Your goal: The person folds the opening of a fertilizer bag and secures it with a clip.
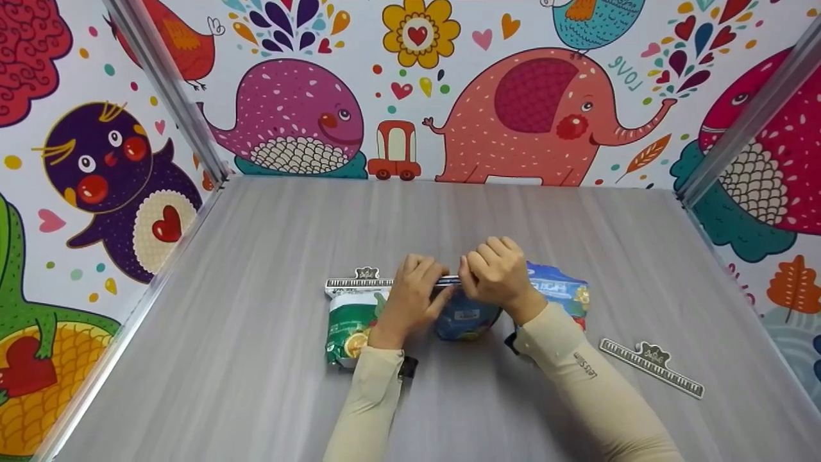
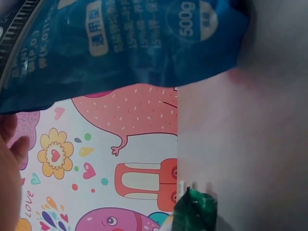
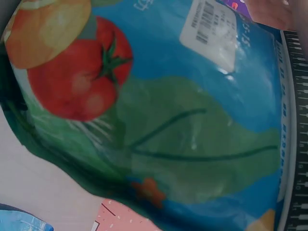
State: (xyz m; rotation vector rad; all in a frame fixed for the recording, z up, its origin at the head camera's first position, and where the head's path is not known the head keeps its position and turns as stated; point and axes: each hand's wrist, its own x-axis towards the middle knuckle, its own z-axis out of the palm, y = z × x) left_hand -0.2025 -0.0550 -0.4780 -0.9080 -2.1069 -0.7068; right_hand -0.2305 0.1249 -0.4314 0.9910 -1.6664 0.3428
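Note:
Between my hands in the head view is a blue bag [image 1: 467, 316], printed with a tomato and leaves [image 3: 168, 106] and marked 500g [image 2: 134, 53]. A long ruler-marked clip [image 3: 294, 139] lies along the bag's top edge. My left hand [image 1: 410, 295] pinches the clip and bag top from the left, thumb below. Curled over the other end, my right hand [image 1: 500, 273] grips the same edge. The bag hangs below them; whether its bottom touches the table cannot be told. Fingers hide much of the clip in the head view.
To the left is a green bag [image 1: 343, 321] with a long clip [image 1: 359, 282] across its top. Another blue bag [image 1: 567, 295] is partly behind my right arm. A loose clip [image 1: 651, 369] lies on the table [image 1: 256, 244] at right. Printed panels [image 1: 410, 83] enclose the table.

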